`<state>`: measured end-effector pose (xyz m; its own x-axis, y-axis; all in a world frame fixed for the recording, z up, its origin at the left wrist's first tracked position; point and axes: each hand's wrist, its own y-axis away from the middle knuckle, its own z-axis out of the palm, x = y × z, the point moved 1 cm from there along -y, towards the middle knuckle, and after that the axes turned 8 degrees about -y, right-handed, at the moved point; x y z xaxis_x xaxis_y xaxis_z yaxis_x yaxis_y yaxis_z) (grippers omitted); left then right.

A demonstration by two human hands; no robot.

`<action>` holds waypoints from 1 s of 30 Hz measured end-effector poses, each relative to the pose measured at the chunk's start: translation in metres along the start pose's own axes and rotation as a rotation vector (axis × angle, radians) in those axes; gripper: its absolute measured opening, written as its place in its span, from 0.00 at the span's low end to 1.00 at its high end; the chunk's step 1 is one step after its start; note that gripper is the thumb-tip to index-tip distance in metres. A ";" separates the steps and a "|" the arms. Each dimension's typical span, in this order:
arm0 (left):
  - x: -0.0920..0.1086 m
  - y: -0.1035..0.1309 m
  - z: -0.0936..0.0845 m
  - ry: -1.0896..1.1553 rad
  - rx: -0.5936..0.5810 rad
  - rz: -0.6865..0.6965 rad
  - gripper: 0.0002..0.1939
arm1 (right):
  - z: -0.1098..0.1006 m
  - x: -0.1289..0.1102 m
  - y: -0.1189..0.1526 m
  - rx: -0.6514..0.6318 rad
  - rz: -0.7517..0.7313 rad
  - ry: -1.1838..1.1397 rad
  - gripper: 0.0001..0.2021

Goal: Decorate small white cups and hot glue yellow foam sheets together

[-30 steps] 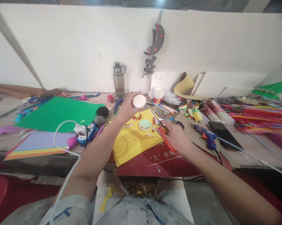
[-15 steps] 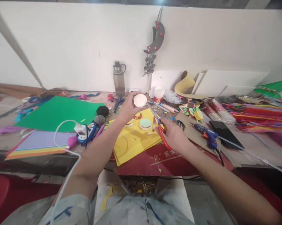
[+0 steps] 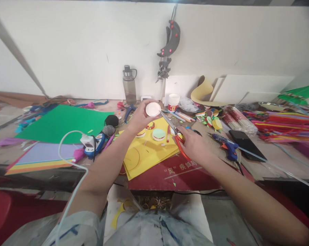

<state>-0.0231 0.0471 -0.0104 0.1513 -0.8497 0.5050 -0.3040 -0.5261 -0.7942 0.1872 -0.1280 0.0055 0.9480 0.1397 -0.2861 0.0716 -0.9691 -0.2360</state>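
Note:
A short, round white cup piece (image 3: 153, 109), seemingly of paper, is gripped by the rim in my left hand (image 3: 139, 119). Its open side faces me. My right hand (image 3: 194, 142) is closed around the orange-red handles of a pair of scissors (image 3: 180, 147), whose blade tips reach the right side of the cup piece. Whether they touch it or lie inside its rim, I cannot tell. Under both hands lie yellow sheets (image 3: 146, 155) with a curved line drawn on them. On these sits a small round piece with a pale green top (image 3: 158, 134), near a red pen-like stick (image 3: 168, 134).
A glue gun (image 3: 230, 151) and black phone (image 3: 247, 145) lie to the right. Behind stand a bottle (image 3: 129, 87) and a paper cup (image 3: 173, 103). At left are a green sheet (image 3: 67, 123), a power strip (image 3: 95, 146) and its white cable (image 3: 74, 193) crossing my left arm.
The scissors' blades have shifted slightly up and left, nearer the cup piece. My left hand keeps its hold almost unmoved, and the whole view has shifted a little.

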 end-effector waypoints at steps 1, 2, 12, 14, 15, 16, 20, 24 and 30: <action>0.000 0.000 0.001 0.029 0.006 -0.005 0.34 | -0.001 -0.001 0.000 -0.007 0.016 0.028 0.21; 0.001 0.000 0.002 0.063 0.012 -0.010 0.34 | -0.002 -0.002 0.001 -0.012 0.031 0.053 0.22; 0.017 -0.001 0.008 0.371 -0.015 -0.094 0.33 | 0.006 -0.005 -0.002 0.015 0.095 0.059 0.26; 0.016 -0.001 0.008 0.363 -0.006 -0.090 0.33 | 0.006 -0.005 -0.004 0.009 0.093 0.030 0.27; 0.016 -0.002 0.007 0.355 -0.002 -0.083 0.33 | 0.007 -0.005 -0.004 0.010 0.085 0.015 0.27; 0.016 -0.002 0.007 0.348 0.000 -0.073 0.33 | 0.008 -0.004 -0.005 0.014 0.076 -0.001 0.27; 0.016 -0.002 0.008 0.360 -0.006 -0.047 0.34 | 0.014 0.002 -0.010 0.051 0.057 -0.026 0.25; 0.017 0.000 0.010 0.424 -0.056 -0.107 0.36 | 0.017 0.008 -0.015 0.090 0.029 -0.026 0.24; 0.017 0.002 0.012 0.494 -0.055 -0.222 0.36 | 0.017 0.014 -0.023 0.130 0.000 0.003 0.24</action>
<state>-0.0098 0.0312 -0.0070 -0.2389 -0.5941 0.7681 -0.3660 -0.6776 -0.6379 0.1939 -0.1008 -0.0087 0.9488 0.1392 -0.2834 0.0311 -0.9344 -0.3549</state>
